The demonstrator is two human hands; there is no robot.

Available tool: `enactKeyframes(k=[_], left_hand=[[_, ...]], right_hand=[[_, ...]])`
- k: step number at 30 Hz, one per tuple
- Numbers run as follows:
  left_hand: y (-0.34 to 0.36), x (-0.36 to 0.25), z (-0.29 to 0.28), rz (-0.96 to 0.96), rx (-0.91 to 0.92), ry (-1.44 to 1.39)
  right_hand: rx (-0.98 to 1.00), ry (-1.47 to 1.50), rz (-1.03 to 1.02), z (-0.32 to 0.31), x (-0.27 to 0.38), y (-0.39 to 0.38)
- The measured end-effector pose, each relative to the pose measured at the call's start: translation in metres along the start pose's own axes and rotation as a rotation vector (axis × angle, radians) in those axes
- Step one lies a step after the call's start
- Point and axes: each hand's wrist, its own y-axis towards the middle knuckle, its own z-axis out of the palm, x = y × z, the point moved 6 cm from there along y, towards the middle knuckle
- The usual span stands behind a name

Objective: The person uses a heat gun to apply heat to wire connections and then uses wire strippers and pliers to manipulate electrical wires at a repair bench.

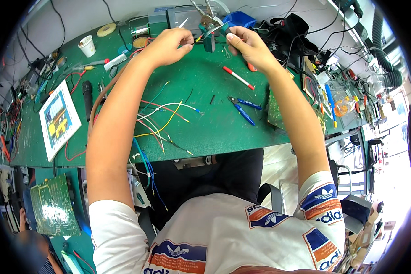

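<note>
At the far left of the green workbench (214, 132) we see a tangle of cables, and nearer to us a green circuit board (54, 206) lies below the bench edge. On the bench, a printed sheet with a coloured diagram (58, 118) lies flat, with a black cylindrical tool (87, 98) just to its right. Farther back stand a white paper cup (87, 45) and a roll of pale tape (106, 29).

Our left hand (166, 45) is stretched to the far side of the bench, its fingers curled and the thumb and forefinger pinched on a thin wire (197, 38); the wire is so fine here that we cannot be sure of its colour, perhaps red. Near our left forearm, a loose bundle of coloured wires (164, 121) is spread across the mat in yellow, red, white, green and blue.

Between the two hands stands a small clamp stand with metal clips (209, 25), and the wire runs toward it. Our right hand (246, 45) is just right of the stand, fingers closed in a pinch around a small dark green piece (225, 29) at the clip.

Right of centre, a red and white marker pen (238, 77) lies slanted, and blue-handled cutters (242, 109) lie nearer to us. A second circuit board (275, 109) lies beside our right forearm, and black cables (292, 32) are heaped at the far right.
</note>
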Motion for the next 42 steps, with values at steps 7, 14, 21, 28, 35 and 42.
enactKeyframes(k=[7,14,21,28,35,42], left_hand=[[-0.012,-0.007,0.039,0.066,0.059,0.062],[-0.03,0.003,0.062,-0.033,0.207,0.151],[-0.06,0.006,0.058,-0.047,0.24,0.036],[-0.097,-0.089,0.023,-0.532,-0.005,-0.978],[-0.127,-0.144,0.059,-0.495,-0.283,-1.288],[-0.148,-0.169,0.102,-0.606,-0.403,-1.304]], right_hand=[[-0.243,0.71,0.066,-0.001,-0.033,0.016],[-0.421,1.283,-0.023,-0.038,-0.031,0.037],[-0.156,1.296,-0.12,-0.079,-0.012,-0.041],[-0.244,0.531,-0.141,-0.045,0.009,-0.195],[-0.213,1.084,0.022,0.043,-0.016,-0.261],[-0.066,1.355,0.247,0.11,0.002,-0.272]])
